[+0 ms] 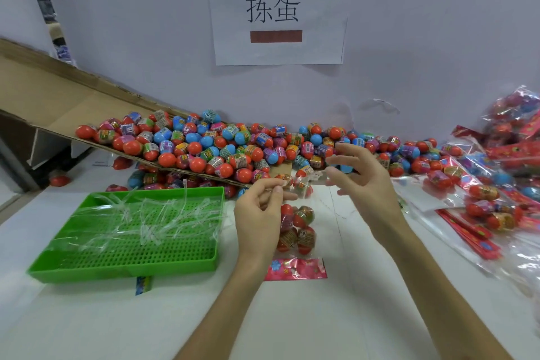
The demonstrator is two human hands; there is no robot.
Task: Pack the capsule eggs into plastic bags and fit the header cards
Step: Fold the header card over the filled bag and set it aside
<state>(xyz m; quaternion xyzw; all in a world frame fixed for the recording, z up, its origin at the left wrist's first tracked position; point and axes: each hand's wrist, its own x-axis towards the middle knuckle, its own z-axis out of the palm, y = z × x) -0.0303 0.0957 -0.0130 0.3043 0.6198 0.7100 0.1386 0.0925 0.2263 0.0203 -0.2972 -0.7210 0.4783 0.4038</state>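
A: Nearest us, lower centre, the pink header card (295, 269) caps the filled plastic bag (292, 222); its long axis runs up the frame, away from us.
B: We see the left hand (258, 213) pinching its clear far end, the right hand (361, 175) spread just right of it.
A: So we judge the left nearer. Beyond, loose capsule eggs (204, 149) heap.
B: The wall sign (274, 9) reads "拣蛋"; egg labels we cannot read.

Bright even light, fisheye-bent edges
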